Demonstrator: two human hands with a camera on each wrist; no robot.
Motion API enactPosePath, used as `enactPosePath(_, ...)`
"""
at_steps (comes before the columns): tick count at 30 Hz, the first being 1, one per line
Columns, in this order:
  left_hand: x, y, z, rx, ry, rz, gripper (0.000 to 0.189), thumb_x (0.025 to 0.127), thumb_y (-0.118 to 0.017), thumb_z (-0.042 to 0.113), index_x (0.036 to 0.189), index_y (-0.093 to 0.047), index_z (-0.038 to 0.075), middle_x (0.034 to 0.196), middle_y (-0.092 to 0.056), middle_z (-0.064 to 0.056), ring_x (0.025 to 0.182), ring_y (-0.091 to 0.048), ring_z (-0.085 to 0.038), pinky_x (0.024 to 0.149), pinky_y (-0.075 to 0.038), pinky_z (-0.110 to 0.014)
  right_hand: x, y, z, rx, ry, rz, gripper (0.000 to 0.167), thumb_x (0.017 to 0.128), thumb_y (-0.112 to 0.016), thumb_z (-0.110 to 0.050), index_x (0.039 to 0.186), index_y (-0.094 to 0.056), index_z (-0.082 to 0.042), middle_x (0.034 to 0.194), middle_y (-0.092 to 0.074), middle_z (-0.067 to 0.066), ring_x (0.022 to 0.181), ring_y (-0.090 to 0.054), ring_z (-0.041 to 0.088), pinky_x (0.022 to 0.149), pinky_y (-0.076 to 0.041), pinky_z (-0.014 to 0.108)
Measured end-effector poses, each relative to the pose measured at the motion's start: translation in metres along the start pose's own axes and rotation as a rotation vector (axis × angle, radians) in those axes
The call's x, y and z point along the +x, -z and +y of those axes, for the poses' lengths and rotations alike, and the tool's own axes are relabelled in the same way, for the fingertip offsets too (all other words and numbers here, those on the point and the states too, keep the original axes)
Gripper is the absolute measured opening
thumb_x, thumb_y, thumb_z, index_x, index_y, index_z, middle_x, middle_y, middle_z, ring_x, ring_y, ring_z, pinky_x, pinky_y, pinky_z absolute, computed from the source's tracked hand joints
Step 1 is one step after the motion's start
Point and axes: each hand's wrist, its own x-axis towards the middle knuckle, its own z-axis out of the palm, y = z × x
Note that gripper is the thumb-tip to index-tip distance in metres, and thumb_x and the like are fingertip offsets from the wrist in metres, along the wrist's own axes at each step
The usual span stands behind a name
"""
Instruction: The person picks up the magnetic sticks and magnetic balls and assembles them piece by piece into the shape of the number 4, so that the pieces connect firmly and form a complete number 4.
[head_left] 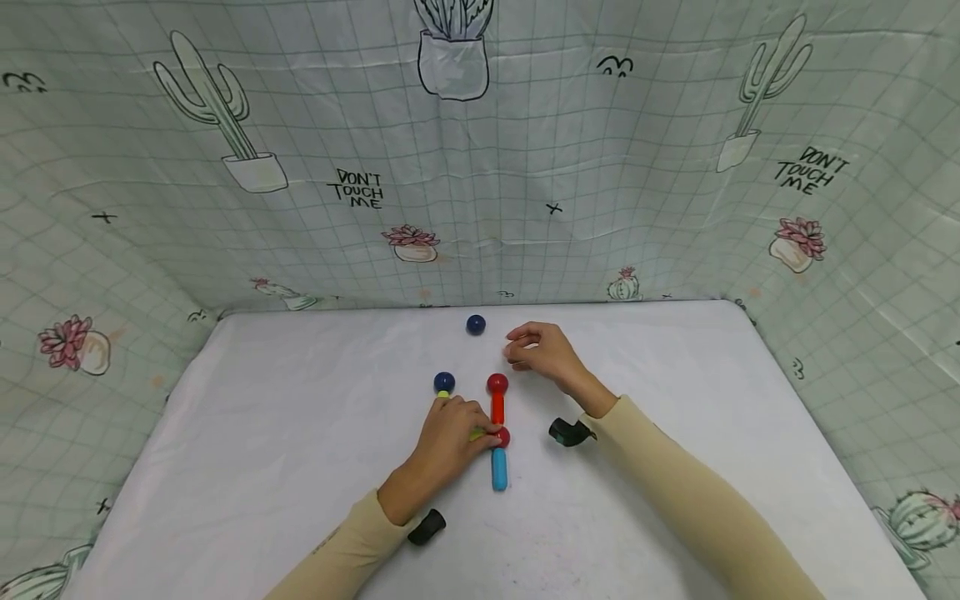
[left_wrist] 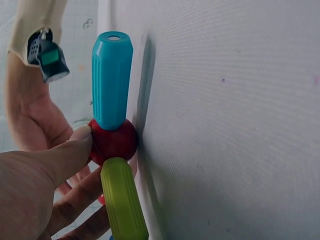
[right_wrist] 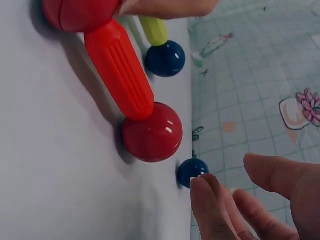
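My left hand point(head_left: 450, 435) pinches a red ball point(left_wrist: 115, 143) between thumb and fingers. From that ball a light blue rod point(head_left: 499, 471) points toward me, a red rod point(head_left: 498, 408) runs away from me, and a yellow-green rod point(left_wrist: 122, 202) goes off to the left under the hand. A second red ball point(right_wrist: 153, 133) caps the red rod's far end. Beyond the left fingers, a dark blue ball point(head_left: 444, 382) sits on the end of a yellow-green piece point(right_wrist: 153, 31). My right hand point(head_left: 545, 354) hovers empty, fingers loosely bent, right of the far red ball.
A loose dark blue ball point(head_left: 476, 325) lies near the back edge of the white-covered table point(head_left: 300, 400). Behind the table hangs a cloth point(head_left: 495, 167) printed with cacti. Black wrist cameras point(head_left: 427, 527) are strapped at both sleeves.
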Motion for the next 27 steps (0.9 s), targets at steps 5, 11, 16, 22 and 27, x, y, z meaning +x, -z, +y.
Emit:
enactPosePath(5, 0.001, 0.001, 0.002, 0.021, 0.011, -0.014, 0.017, 0.089, -0.087, 0.029, 0.102, -0.087, 0.018, 0.087, -0.072, 0.007, 0.083, -0.054, -0.012, 0.090, -0.043, -0.038, 0.013, -0.004, -0.001, -0.027, 0.018, 0.004, 0.034, 0.098, -0.073, -0.002, 0.129, -0.065, 0.010, 0.113, -0.073, 0.023, 0.094, -0.076, 0.033, 0.084, -0.064, 0.036)
enactPosePath(11, 0.003, 0.001, 0.002, 0.031, 0.005, -0.017, 0.018, 0.089, -0.087, 0.029, 0.102, -0.087, 0.018, 0.086, -0.071, 0.006, 0.083, -0.053, -0.012, 0.088, -0.042, -0.037, 0.027, -0.008, -0.003, -0.070, 0.017, 0.015, 0.037, 0.097, -0.075, -0.005, 0.131, -0.065, 0.007, 0.120, -0.071, 0.024, 0.101, -0.075, 0.035, 0.086, -0.063, 0.035)
enactPosePath(16, 0.003, 0.001, 0.000, 0.002, -0.001, -0.005, 0.017, 0.089, -0.087, 0.029, 0.102, -0.087, 0.017, 0.088, -0.073, 0.006, 0.083, -0.056, -0.013, 0.088, -0.043, -0.037, 0.037, -0.013, -0.005, -0.115, 0.012, 0.019, 0.040, 0.096, -0.076, -0.006, 0.133, -0.065, 0.005, 0.123, -0.070, 0.025, 0.100, -0.076, 0.035, 0.085, -0.063, 0.035)
enactPosePath(22, 0.003, 0.000, 0.000, -0.002, 0.010, -0.008, 0.017, 0.089, -0.087, 0.029, 0.102, -0.087, 0.018, 0.090, -0.075, 0.007, 0.085, -0.059, -0.013, 0.089, -0.044, -0.038, 0.051, -0.019, -0.004, -0.189, 0.040, 0.026, 0.042, 0.093, -0.079, -0.008, 0.132, -0.066, 0.004, 0.122, -0.071, 0.024, 0.093, -0.075, 0.029, 0.077, -0.061, 0.030)
enactPosePath(27, 0.001, -0.002, -0.001, 0.000, -0.013, 0.009, 0.016, 0.089, -0.088, 0.028, 0.101, -0.087, 0.017, 0.089, -0.075, 0.007, 0.083, -0.058, -0.012, 0.087, -0.043, -0.037, 0.058, -0.022, -0.006, -0.253, 0.032, 0.025, 0.046, 0.092, -0.080, -0.010, 0.134, -0.067, 0.002, 0.124, -0.070, 0.024, 0.089, -0.073, 0.029, 0.076, -0.060, 0.030)
